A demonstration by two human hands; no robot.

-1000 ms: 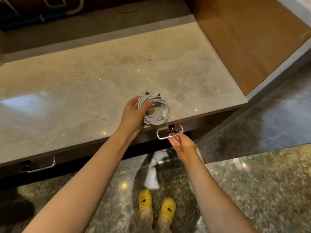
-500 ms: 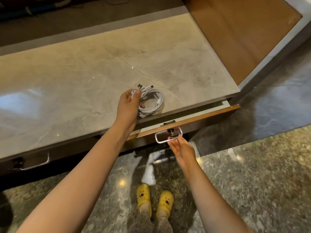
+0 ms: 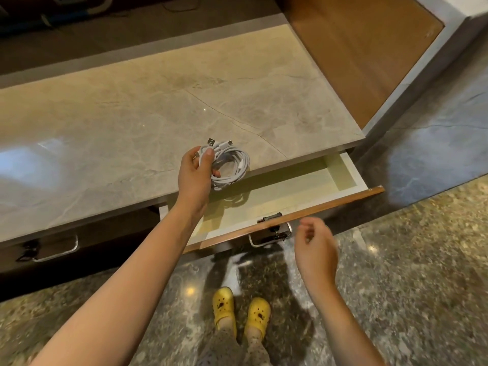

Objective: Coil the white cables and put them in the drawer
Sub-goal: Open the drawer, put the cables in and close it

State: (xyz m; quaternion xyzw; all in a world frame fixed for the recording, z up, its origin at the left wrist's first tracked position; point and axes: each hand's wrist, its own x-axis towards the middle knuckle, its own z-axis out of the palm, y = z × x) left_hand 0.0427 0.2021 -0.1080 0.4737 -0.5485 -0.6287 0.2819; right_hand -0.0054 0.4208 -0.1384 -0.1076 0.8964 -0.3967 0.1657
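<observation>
My left hand (image 3: 194, 171) holds a bundle of coiled white cables (image 3: 229, 165) at the front edge of the stone counter, partly over the open drawer. Two plug ends stick out at the top of the coil. The drawer (image 3: 346, 170) stands pulled out below the counter, with a pale bare inside and a wooden front carrying a metal handle (image 3: 269, 237). My right hand (image 3: 315, 245) hovers just right of that handle, off it, fingers loosely curled and holding nothing.
The marble counter (image 3: 132, 122) stretches left and back. A second shut drawer with a metal handle (image 3: 56, 250) sits at the lower left. A brown cabinet wall (image 3: 356, 48) rises at the right. My feet in yellow clogs (image 3: 241, 310) stand on the speckled floor.
The drawer has slid out from shut to wide open. My right hand has let go of the handle and drawn back to the right. My left hand has kept hold of the coil.
</observation>
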